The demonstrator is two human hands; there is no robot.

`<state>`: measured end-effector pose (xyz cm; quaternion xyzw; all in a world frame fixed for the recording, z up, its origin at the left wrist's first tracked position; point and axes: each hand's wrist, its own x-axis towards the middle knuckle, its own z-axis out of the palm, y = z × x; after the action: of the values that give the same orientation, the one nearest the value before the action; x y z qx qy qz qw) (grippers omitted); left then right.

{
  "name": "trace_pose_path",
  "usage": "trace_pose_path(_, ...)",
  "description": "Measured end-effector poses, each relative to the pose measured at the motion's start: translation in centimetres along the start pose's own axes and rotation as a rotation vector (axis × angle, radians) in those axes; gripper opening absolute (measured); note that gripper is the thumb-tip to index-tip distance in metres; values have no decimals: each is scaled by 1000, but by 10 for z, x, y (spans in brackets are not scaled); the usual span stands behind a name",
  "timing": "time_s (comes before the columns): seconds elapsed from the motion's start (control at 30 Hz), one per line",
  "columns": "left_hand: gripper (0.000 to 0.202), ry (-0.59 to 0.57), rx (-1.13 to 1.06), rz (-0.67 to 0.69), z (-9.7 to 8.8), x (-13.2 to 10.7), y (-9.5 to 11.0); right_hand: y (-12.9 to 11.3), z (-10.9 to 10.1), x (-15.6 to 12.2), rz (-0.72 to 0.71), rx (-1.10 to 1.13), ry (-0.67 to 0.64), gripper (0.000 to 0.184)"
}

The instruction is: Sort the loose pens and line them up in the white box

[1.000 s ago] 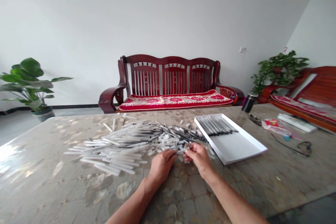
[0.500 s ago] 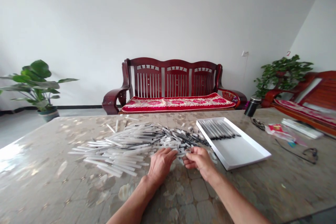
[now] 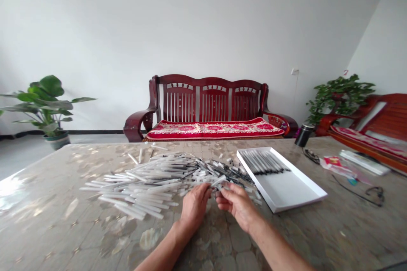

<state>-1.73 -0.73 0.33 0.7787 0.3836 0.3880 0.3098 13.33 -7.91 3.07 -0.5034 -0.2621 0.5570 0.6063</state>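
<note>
My left hand (image 3: pixel 194 204) is closed, with its thumb and fingertips pinched at the near edge of a heap of small pen parts. Facing it, my right hand (image 3: pixel 238 204) is also closed in a pinch. A short translucent pen part (image 3: pixel 218 181) shows between the two sets of fingertips; its exact kind is unclear. Just beyond lie white and clear pieces with black-tipped parts (image 3: pixel 230 171). Left of my hands spreads a big pile of white pen barrels (image 3: pixel 149 190). To the right, a white box lid (image 3: pixel 280 190) holds a row of black-tipped pens (image 3: pixel 265 161).
The patterned tabletop (image 3: pixel 111 241) carries everything. At the right are a black cup (image 3: pixel 304 135), a plastic packet (image 3: pixel 337 165), a dark cord (image 3: pixel 356 194) and a long white box (image 3: pixel 364 161). Beyond the table stands a red wooden bench (image 3: pixel 213 101).
My hands have come slightly closer together, and the translucent part between them now shows more clearly. The view has tilted up a little. Pile and lid look the same.
</note>
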Motion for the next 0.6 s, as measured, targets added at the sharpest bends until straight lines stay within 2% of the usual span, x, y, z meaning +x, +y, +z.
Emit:
trace_pose_path(0.07, 28, 13, -396, -157, 4, 1, 1, 7, 4, -3, -36, -107, 7, 44)
trace_pose_path(0.13, 32, 16, -749, -257, 5, 1, 5, 16, 8, -6, -62, -255, 1, 34)
trace_pose_path(0.2, 34, -2, -948, -330, 5, 0, 10, 22, 14, -7, -81, -381, -52, 27)
trace_pose_path(0.33, 38, -76, -1076, -443, 3, -4, 18, 25, 23, -7, -114, -485, -153, 26)
trace_pose_path(0.6, 37, -154, -1194, -471, 6, -5, 19, 16, 13, -13, -134, -464, -162, 27)
